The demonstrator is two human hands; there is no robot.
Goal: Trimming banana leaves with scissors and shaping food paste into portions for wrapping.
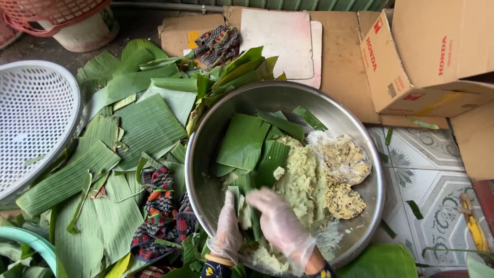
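A large steel bowl (206,154) sits on the floor, holding pale green dough (301,177), cut banana-leaf pieces (242,141) and a clear bag of yellow crumbly filling (342,157). Both my hands wear thin plastic gloves and work at the bowl's near side. My left hand (228,229) and my right hand (280,224) are closed together around a small strip of leaf with dough (246,213). What lies under the palms is hidden.
Banana leaves (134,123) cover the floor at left, with a striped cloth (162,213) on them and another (218,44) at the back. A white plastic basket (36,118) is far left. Cardboard boxes (427,56) stand at back right on patterned tiles.
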